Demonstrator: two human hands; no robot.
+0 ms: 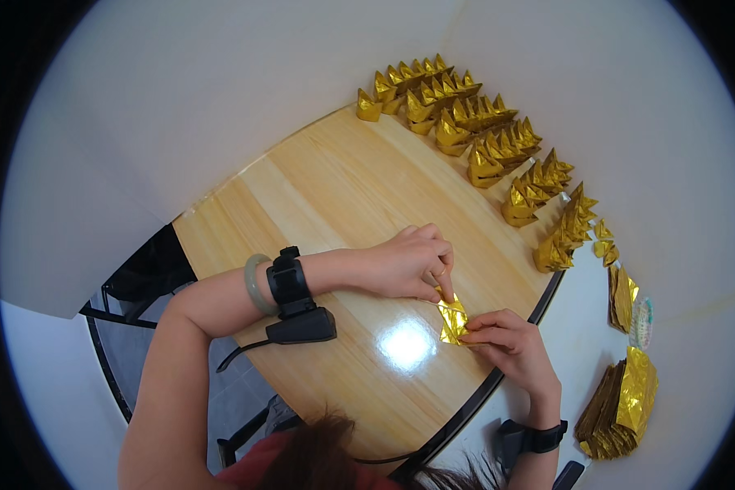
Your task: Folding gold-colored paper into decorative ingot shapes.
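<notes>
A small piece of gold foil paper (452, 320), partly folded, is held over the wooden table between my two hands. My left hand (412, 260) pinches its upper end, fingers bent and pressed together. At its lower right edge, my right hand (510, 347) grips it between thumb and fingers. The underside of the paper and some fingertips are hidden. Glints on the foil blur its fold lines.
Rows of folded gold paper ingots (498, 151) stand along the far right of the wooden table (302, 196). On a white surface to the right lie a stack of gold foil sheets (616, 404), a smaller stack (621, 300) and an oval patterned item (642, 322). Walls border the table.
</notes>
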